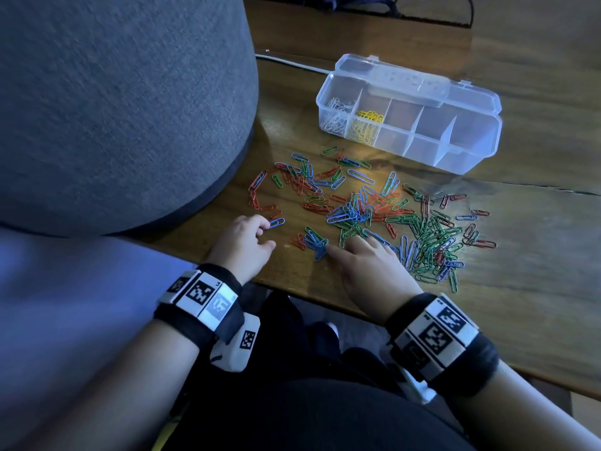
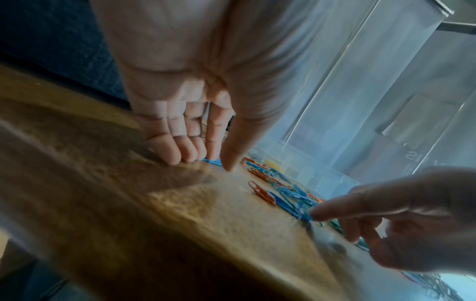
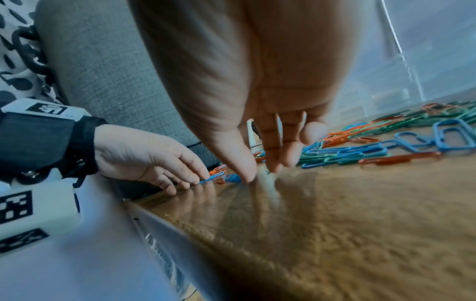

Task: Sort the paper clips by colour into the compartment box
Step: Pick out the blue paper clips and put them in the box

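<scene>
Two hands working the near edge of a paper-clip scatter.

Close to the near edge of the wooden tabletop point(image 1: 536, 288), the left hand point(image 1: 242, 237) has fingertips on a single blue clip point(image 1: 275, 222), fingers relaxed; the right hand point(image 1: 370, 268) lies spread, its thumb tip touching a small bunch of blue clips point(image 1: 313, 242). Beyond them spreads the loose pile of red, green and blue clips point(image 1: 390, 216). Farther back stands the clear compartment box point(image 1: 468, 148), lid open, with silver clips point(image 1: 335, 113) in its left end compartment and yellow clips point(image 1: 369, 123) just beside.
</scene>
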Demonstrator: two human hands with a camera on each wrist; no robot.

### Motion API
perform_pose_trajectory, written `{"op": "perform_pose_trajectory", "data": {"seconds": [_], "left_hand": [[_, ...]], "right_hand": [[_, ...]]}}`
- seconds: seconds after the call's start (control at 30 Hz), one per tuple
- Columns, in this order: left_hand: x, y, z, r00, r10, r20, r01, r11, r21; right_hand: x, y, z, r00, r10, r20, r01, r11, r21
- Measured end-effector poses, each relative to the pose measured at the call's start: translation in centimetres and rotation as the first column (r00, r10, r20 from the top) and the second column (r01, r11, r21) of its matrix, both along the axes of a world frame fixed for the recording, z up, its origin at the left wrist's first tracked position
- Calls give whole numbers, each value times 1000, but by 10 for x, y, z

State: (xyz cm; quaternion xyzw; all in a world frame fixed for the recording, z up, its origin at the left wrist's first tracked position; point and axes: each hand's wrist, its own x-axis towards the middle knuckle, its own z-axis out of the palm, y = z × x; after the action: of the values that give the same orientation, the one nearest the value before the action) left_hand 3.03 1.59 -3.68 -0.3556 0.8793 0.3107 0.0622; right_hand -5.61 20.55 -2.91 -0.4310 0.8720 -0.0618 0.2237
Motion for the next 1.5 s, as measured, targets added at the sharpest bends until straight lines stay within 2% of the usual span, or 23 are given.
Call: {"op": "perform_pose_trajectory", "data": {"seconds": [0.13,0.23,0.43,0.53,0.6,0.7,0.83,1.0,1.1,1.17,1.27,1.33,1.37,1.43,1.5], "left_hand": [[-2,8,-3,999,-34,-39,36,999,28],[-5,11,-5,998,-27,-60,30,999,45],[-11,10,-3,996,-85,-30,87,995,54],[-11,5,-6,997,-22,-72,25,999,42],[-11,2,-8,996,11,-89,-8,999,33],[-15,2,-10,995,-2,-104,1,1000,-11],[-27,5,-9,984,-84,-155,65,991,-120],[-39,8,-11,982,-164,-95,146,974,-176],[-41,6,-11,984,-153,-85,137,976,-171],[-43,4,-11,983,-175,-59,164,973,-163],[-43,1,-8,976,-178,-125,161,977,-137],[-43,-3,-5,965,-109,-237,99,994,-50],[-42,-5,-4,955,-64,-289,78,996,39],[-39,-8,-1,938,8,-347,89,961,263],[-35,-9,2,931,54,-360,111,899,424]], "right_hand": [[-7,9,3,993,-104,-53,106,994,29],[-14,11,4,986,-164,-21,164,987,1],[-24,11,5,992,-126,-24,127,991,40],[-29,13,6,979,-203,22,204,976,-70],[-28,11,6,981,-185,55,190,977,-94],[-22,2,3,988,-125,87,132,988,-76],[-18,-17,-3,986,-137,93,145,985,-90],[-16,-32,-10,987,-150,64,154,985,-71],[-21,-33,-10,971,-220,98,225,973,-52],[-26,-29,-10,948,-282,145,299,947,-114],[-37,-18,-7,894,-357,271,430,855,-289],[-45,-8,-4,811,-388,438,550,762,-341],[-47,-2,-1,718,-385,580,645,680,-347],[-51,10,2,468,-304,830,825,486,-287],[-53,19,3,238,-171,956,923,347,-168]]}}
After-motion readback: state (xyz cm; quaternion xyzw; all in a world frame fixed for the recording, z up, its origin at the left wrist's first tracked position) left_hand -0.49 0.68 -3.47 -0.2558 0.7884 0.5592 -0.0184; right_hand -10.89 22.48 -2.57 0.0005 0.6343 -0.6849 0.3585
